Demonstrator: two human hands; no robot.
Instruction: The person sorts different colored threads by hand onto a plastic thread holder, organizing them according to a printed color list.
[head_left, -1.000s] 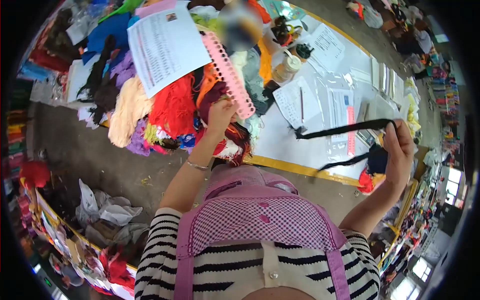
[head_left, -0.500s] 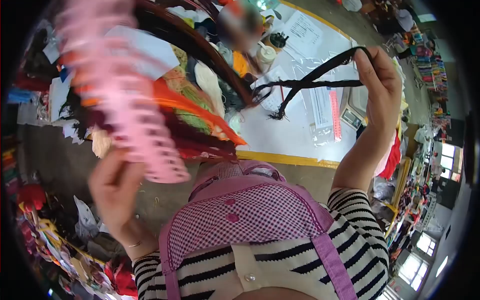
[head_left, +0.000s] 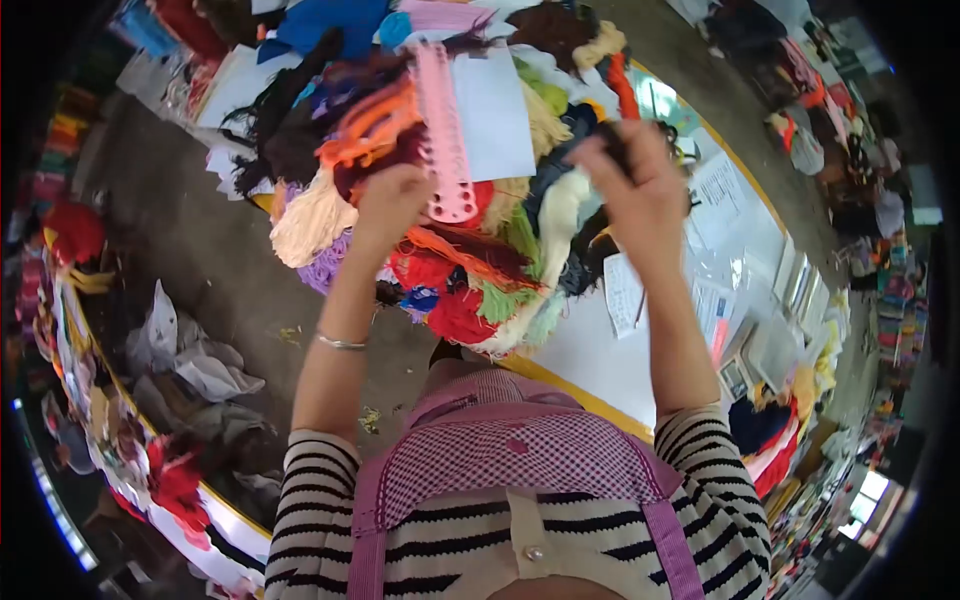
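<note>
My left hand (head_left: 395, 205) is closed at the edge of a pink strip (head_left: 445, 150) with rows of holes, over a heap of thread. Orange thread (head_left: 372, 128) and dark maroon thread lie on the left side of the strip. My right hand (head_left: 640, 190) is raised right of the heap, smeared by motion, its fingers curled around dark thread (head_left: 614, 148) that is mostly hidden. Beneath the hands are skeins of many colours, among them a cream skein (head_left: 312, 222), a white skein (head_left: 562, 212) and a red skein (head_left: 462, 316).
The white table (head_left: 600, 345) has a yellow edge. Printed papers (head_left: 722, 195), a white sheet (head_left: 492, 115) and a small card (head_left: 622, 290) lie on it. Plastic bags (head_left: 205, 370) are on the floor to the left. More coloured yarn (head_left: 775, 440) hangs at the right.
The pink strip has swung from the left onto the heap with my left hand. My right hand has moved left with the black thread, over the heap's right side. The view has shifted.
</note>
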